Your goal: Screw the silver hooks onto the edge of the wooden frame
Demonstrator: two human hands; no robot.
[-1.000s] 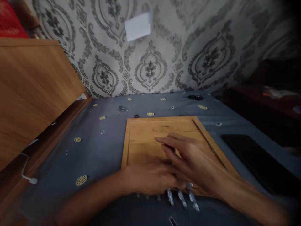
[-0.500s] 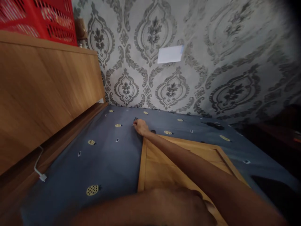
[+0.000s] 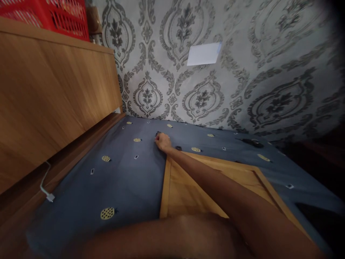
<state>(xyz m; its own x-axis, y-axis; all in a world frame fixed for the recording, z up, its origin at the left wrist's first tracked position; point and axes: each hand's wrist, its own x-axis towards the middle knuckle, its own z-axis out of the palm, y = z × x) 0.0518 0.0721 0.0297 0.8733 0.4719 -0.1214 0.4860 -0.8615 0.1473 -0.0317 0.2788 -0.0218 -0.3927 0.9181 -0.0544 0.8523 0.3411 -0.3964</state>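
Right hand (image 3: 163, 141) well ahead of left, fingers bunched at a small dark piece (image 3: 158, 133); whether gripped, I cannot tell. Left hand (image 3: 215, 233) blurred, over the wooden board (image 3: 188, 192); grip unreadable. Risk: fingers mask the piece, so I could fumble it.

A small dark object (image 3: 157, 133) is beyond the far-left corner of a flat wooden board (image 3: 185, 190)

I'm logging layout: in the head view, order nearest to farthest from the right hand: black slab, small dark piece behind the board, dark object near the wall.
1. Small dark piece, just right of the right hand
2. Dark object, right, near the wall
3. Black slab, lower right
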